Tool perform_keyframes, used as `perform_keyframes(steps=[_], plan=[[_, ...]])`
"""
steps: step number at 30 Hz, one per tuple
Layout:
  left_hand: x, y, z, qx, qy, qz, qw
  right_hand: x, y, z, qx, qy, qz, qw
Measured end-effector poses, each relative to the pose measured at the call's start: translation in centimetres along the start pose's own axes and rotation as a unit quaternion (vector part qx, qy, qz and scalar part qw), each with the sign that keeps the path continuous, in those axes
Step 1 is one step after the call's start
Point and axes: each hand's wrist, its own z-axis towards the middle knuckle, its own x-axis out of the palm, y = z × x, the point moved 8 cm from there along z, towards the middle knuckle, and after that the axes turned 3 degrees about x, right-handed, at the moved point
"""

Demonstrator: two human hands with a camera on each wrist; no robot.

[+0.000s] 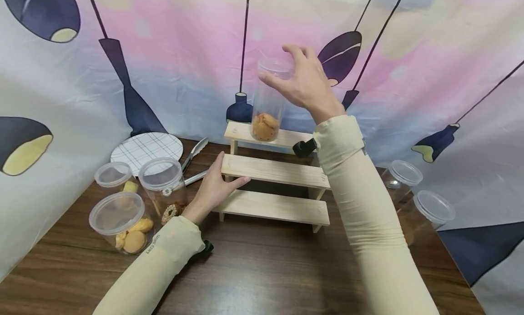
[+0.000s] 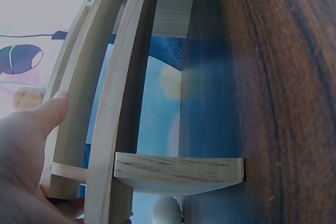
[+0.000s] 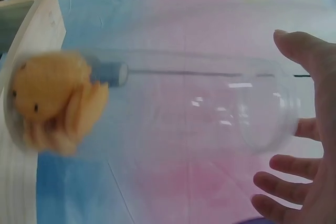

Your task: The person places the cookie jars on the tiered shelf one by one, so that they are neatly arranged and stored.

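A three-tier wooden shelf stand rests on the table. My left hand grips the left end of its middle tier, the thumb along the front and fingers behind; the left wrist view shows the thumb against the wood. On the top tier, towards its left end, a tall clear lidded jar stands upright with golden-brown cookies at the bottom. Around the jar's lid, fingers spread and thumb apart, is my right hand; in the right wrist view a gap shows between its fingers and the jar.
Three clear lidded jars with baked pieces, one a wide jar, stand left of the stand. Behind them are a white checked plate and metal tongs. Two more jars, one with a pale lid, stand at the right. A patterned cloth hangs behind.
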Motion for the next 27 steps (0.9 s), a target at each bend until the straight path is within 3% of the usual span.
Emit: perform_keyframes(steps=[8, 13, 18, 27], plan=[[-0.3, -0.4, 0.2, 0.005, -0.003, 0.006, 1.0, -2.8, -2.6, -3.1, -0.033, -0.015, 0.007, 0.9993], [-0.1, -0.5, 0.3, 0.005, 0.003, 0.002, 1.0, -4.4, -5.4, -5.5, -0.059, -0.032, 0.0, 0.9977], [-0.2, -0.4, 0.4, 0.009, -0.002, 0.003, 0.9999, -5.2, -9.1, -7.7, -0.025, -0.012, -0.029, 0.9992], [-0.4, -0.4, 0.3, 0.007, -0.003, 0.0, 1.0, -6.8, -15.7, -11.4, 0.002, -0.02, -0.081, 0.9965]])
